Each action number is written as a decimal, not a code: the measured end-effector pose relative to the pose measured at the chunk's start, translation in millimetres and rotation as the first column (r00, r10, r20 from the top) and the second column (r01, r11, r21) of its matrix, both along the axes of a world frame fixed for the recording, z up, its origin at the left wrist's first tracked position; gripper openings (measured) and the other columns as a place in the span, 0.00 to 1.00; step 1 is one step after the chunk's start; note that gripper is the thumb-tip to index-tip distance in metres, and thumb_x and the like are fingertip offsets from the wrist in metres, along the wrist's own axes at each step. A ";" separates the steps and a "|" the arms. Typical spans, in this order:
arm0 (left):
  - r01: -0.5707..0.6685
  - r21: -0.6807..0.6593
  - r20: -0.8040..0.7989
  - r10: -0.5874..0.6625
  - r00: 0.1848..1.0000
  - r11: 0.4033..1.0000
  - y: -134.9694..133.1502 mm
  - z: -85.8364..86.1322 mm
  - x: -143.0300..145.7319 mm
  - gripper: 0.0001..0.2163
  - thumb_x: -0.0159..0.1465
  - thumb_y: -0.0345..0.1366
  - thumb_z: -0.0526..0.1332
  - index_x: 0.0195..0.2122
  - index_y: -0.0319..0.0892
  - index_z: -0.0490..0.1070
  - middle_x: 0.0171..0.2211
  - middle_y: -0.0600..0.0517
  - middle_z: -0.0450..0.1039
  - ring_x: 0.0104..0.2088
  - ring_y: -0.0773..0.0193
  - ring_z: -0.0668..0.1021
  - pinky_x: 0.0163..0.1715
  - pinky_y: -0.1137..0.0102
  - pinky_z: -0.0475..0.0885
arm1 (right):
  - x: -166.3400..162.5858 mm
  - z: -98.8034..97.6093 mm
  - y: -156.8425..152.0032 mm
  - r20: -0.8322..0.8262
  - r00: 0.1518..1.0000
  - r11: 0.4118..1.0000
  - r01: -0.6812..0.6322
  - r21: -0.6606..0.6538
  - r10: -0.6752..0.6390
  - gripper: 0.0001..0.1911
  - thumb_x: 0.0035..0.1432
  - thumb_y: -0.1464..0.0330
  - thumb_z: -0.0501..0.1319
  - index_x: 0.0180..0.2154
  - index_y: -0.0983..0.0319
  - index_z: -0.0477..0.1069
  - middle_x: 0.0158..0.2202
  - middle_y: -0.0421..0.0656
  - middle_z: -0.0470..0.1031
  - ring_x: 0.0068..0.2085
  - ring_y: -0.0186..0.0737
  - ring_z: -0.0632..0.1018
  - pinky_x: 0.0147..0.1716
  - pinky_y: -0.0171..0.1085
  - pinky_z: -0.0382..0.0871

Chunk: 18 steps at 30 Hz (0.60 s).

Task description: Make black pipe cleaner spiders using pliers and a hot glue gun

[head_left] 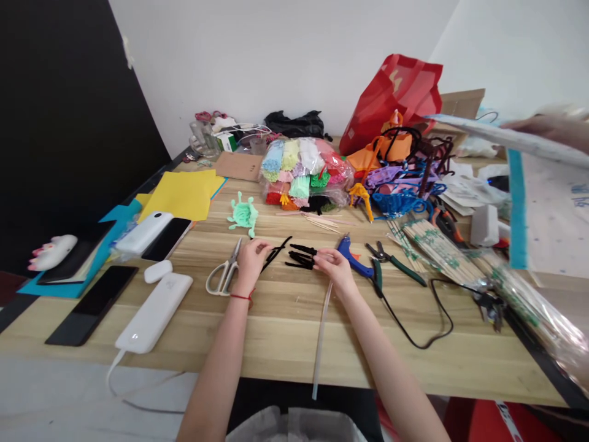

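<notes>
My left hand (pixel 251 261) rests on the wooden table (pixel 285 331), its fingers pinched on the end of a long black pipe cleaner (pixel 280 248) that runs up to the right. Beside it lie white-handled scissors (pixel 224 273). My right hand (pixel 332 267) is closed on a bundle of short black pipe cleaner pieces (pixel 301 256) that stick out to the left. A clear glue stick (pixel 321 331) lies under my right wrist and reaches the table's front edge. A blue glue gun (pixel 352 256) lies just right of my right hand.
Green-handled pliers (pixel 396 261) and a black cord (pixel 414 319) lie to the right, then bundled sticks (pixel 442 248). Bags of coloured pipe cleaners (pixel 304 172), a green figure (pixel 243 215), yellow paper (pixel 181 193), phones and power banks (pixel 154 313) fill the left. Another person's hand (pixel 552 126) holds a sheet.
</notes>
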<state>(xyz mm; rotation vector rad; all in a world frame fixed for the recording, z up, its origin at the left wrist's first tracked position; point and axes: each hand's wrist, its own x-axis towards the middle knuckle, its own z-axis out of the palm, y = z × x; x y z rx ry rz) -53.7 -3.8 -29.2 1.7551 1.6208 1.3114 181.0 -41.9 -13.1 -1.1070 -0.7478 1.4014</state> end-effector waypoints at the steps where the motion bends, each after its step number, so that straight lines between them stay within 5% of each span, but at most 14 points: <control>1: 0.005 0.000 -0.005 -0.005 1.000 1.000 0.3 -0.3 0.1 0.05 0.58 0.37 0.63 0.28 0.43 0.75 0.29 0.50 0.76 0.31 0.62 0.75 0.34 0.68 0.67 | 0.6 -0.4 -0.2 -0.011 1.000 1.000 -0.002 -0.011 0.002 0.23 0.32 0.61 0.76 0.32 0.60 0.72 0.26 0.40 0.78 0.29 0.37 0.78 0.34 0.40 0.76; 12: -0.084 0.005 -0.029 0.084 0.996 0.996 -0.1 8.9 4.3 0.09 0.64 0.35 0.54 0.26 0.44 0.66 0.24 0.52 0.70 0.28 0.63 0.71 0.31 0.71 0.61 | 2.8 -3.2 0.4 -0.053 0.998 0.999 -0.026 -0.035 0.024 0.22 0.32 0.63 0.76 0.31 0.61 0.73 0.27 0.41 0.79 0.31 0.39 0.80 0.38 0.42 0.78; 18: -0.124 -0.124 -0.202 0.098 0.974 0.984 -5.4 14.4 6.3 0.17 0.65 0.39 0.52 0.18 0.43 0.59 0.15 0.56 0.57 0.20 0.67 0.60 0.24 0.69 0.52 | 3.2 -3.9 0.6 -0.056 0.998 0.999 -0.017 -0.035 0.015 0.21 0.32 0.63 0.76 0.31 0.62 0.73 0.27 0.41 0.79 0.31 0.38 0.80 0.37 0.40 0.79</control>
